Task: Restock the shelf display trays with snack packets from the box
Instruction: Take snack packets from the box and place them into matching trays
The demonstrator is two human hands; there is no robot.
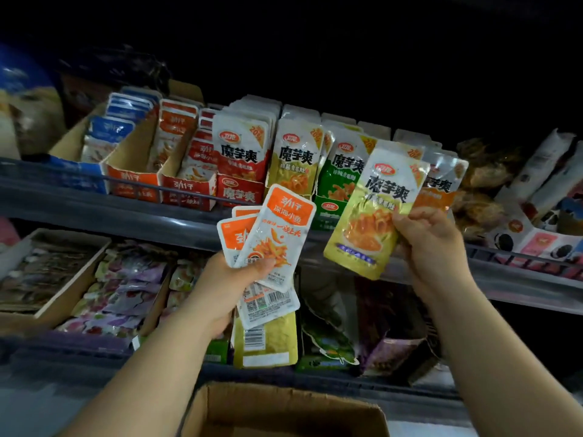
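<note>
Upper shelf [79,200]: ran across the view, with cardboard display trays [135,181] side by side behind its front rail, filled with upright blue, orange, red, yellow and green packets.
Box [202,414]: open brown cardboard, at the bottom edge below both arms.
Left hand [230,279]: gripped a fanned bundle of orange-and-white packets [277,228], raised in front of the shelf edge below the red row.
Right hand [432,241]: grasped 1 yellow packet [372,216] by its right side.
Yellow packet: tilted, held in front of the green and orange rows.
</note>
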